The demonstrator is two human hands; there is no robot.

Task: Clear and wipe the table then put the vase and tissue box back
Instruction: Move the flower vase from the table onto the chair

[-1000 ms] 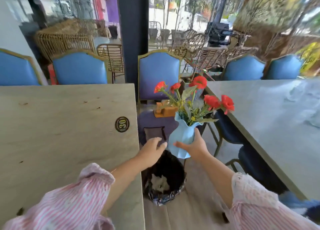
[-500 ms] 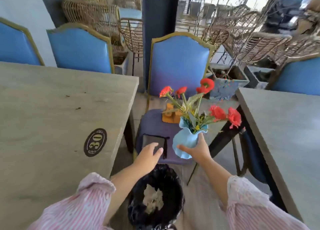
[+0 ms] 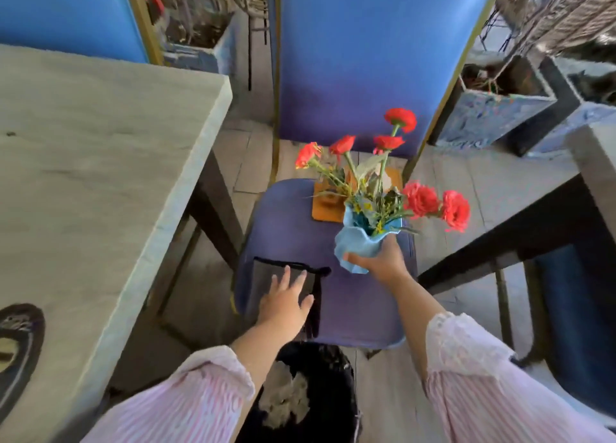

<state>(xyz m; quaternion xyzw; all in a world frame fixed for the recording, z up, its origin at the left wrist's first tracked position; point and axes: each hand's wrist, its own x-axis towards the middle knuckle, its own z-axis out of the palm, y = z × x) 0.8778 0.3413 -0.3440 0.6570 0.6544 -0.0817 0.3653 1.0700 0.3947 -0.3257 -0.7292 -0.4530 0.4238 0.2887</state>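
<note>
Right hand [image 3: 383,262] is closed around the lower body of the vase [image 3: 358,246], holding it in the air above the right part of the chair seat [image 3: 350,296]. Vase is pale blue, tilted slightly, and carries red flowers [image 3: 421,199] on green stems. Left hand [image 3: 286,304] is open, fingers spread, palm down over a dark flat item [image 3: 266,272] on the seat's near-left area; contact cannot be confirmed. An orange wooden item [image 3: 328,209] lies at the rear of the seat, partly hidden by the stems. Table [image 3: 100,162] stands to the left of the chair. Black bin [image 3: 313,396] sits on the floor below the seat's front edge, between both forearms.
</note>
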